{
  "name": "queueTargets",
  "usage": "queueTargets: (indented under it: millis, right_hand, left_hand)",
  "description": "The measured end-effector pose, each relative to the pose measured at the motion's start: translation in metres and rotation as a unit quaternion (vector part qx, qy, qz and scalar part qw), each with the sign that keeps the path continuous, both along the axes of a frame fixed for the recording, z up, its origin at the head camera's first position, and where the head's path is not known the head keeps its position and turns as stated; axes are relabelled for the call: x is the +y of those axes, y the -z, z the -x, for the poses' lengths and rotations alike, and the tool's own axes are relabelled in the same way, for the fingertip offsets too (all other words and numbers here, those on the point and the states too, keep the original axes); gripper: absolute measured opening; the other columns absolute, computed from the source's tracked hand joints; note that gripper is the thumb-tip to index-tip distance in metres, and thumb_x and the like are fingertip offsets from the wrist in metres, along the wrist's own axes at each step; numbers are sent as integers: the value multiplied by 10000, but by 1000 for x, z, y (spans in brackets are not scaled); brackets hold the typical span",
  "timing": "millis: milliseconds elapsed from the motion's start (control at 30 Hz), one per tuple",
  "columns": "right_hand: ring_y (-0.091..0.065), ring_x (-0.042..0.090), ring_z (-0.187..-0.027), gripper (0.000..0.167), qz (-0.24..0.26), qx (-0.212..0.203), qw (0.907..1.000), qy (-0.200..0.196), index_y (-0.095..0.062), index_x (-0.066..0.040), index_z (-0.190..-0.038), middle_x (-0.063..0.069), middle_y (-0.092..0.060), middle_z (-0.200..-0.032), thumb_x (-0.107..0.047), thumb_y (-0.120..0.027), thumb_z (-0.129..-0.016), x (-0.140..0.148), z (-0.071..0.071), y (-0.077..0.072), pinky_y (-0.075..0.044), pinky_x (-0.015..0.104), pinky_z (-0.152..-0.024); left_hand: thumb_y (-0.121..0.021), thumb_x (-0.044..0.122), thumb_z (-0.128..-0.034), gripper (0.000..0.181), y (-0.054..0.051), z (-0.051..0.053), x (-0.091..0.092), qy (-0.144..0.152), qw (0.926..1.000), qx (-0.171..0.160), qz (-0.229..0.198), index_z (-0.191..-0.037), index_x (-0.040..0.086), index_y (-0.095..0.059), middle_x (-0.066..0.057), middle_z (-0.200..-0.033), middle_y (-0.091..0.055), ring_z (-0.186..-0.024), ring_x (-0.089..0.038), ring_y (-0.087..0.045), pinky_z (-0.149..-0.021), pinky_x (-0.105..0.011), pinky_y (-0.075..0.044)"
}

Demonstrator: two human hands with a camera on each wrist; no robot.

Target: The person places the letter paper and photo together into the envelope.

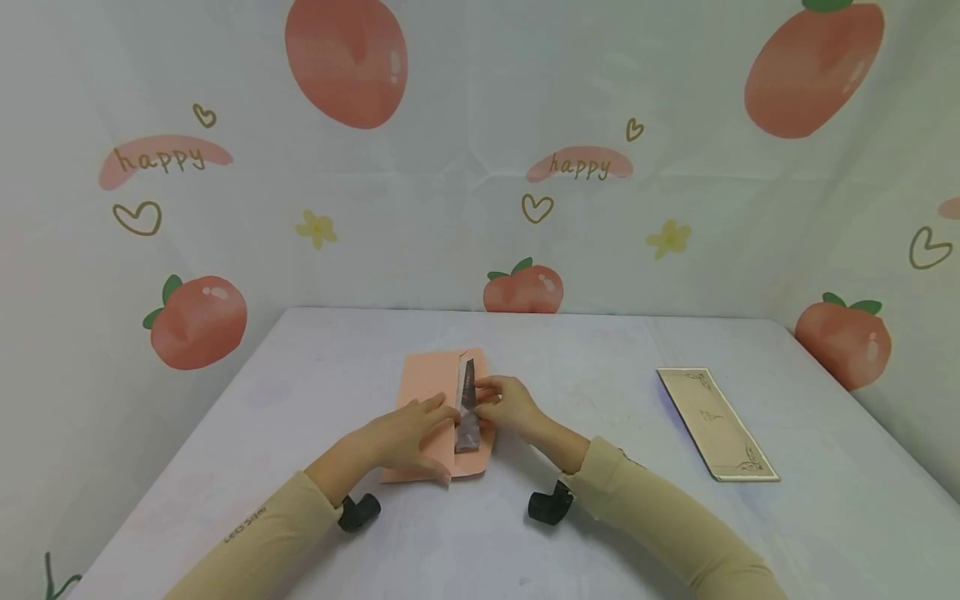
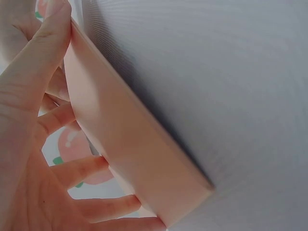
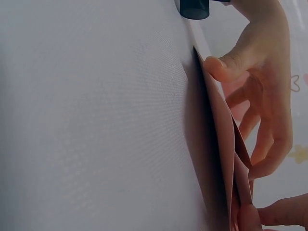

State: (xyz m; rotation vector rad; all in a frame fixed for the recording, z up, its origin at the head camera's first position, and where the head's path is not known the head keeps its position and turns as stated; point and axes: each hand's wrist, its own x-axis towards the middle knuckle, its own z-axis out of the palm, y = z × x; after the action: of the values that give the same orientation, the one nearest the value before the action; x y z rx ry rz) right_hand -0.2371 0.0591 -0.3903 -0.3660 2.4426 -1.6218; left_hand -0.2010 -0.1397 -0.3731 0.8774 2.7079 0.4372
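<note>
A peach paper envelope (image 1: 429,379) lies on the table, with its layers parted along the right side. In the gap shows a narrow dark, glossy strip (image 1: 468,408) with a pale border; its kind is unclear. My left hand (image 1: 408,433) rests across the envelope with spread fingers, its thumb by the near edge. From the right, my right hand (image 1: 513,408) pinches the envelope's parted edge beside the strip, thumb and forefinger close together. The left wrist view shows the left fingers (image 2: 103,209) against the peach paper. Folded layers stand apart in the right wrist view, partly hiding the right fingertips.
A flat beige panel (image 1: 718,425) with ornamental corners and a thin rim lies on the right of the white table (image 1: 600,367). Behind the table hangs a pale cloth (image 1: 450,167) printed with fruit and hearts. Black wrist cameras sit under both sleeves.
</note>
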Motion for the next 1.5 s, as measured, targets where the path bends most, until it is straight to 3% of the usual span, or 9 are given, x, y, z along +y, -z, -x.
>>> queueTargets:
  millis: [367, 600, 867, 1233, 1500]
  right_hand:
    - [-637, 159, -820, 443, -15, -149, 9999, 62, -548, 76, -1214, 217, -657, -1046, 87, -587, -773, -5, 2, 5, -564, 248, -630]
    - [-659, 203, -851, 445, -87, 108, 9999, -24, -550, 102, -1197, 237, -664, -1020, 88, -587, -753, -6, 1, 4, -554, 242, -640]
    - [-647, 177, -841, 441, -49, -7, 10000, -20, -541, 93, -1216, 221, -659, -1037, 84, -588, -777, -8, 0, 4, -563, 246, -641]
    - [-674, 227, -887, 432, -68, 96, 9999, -74, -536, 96, -1217, 225, -668, -1040, 66, -605, -792, -11, 0, 4, -569, 265, -685]
    - [-678, 242, -901, 414, -88, 175, 9998, -105, -542, 99, -1211, 222, -674, -1029, 46, -622, -809, -12, 0, 5, -568, 268, -700]
  left_hand:
    - [-728, 553, -701, 753, 0, -1, 0, -27, 10000, -23, 33, -1301, 196, -447, -245, -1509, -255, -1324, -516, -318, -1077, -595, -299]
    - [-729, 559, -698, 741, 1, 0, 0, -120, 9999, -81, 25, -1293, 224, -441, -231, -1517, -246, -1301, -555, -317, -1023, -622, -349]
    - [-724, 579, -689, 739, 2, 0, -1, -170, 9998, -93, 20, -1286, 255, -432, -234, -1518, -243, -1290, -574, -314, -977, -645, -375]
    - [-720, 580, -694, 754, 1, 1, -1, -83, 10000, -45, 4, -1299, 239, -428, -242, -1515, -243, -1297, -563, -315, -1030, -628, -336]
    - [-722, 588, -687, 734, 2, 1, -1, -179, 9998, -103, -5, -1281, 271, -427, -229, -1522, -237, -1289, -583, -306, -975, -653, -371]
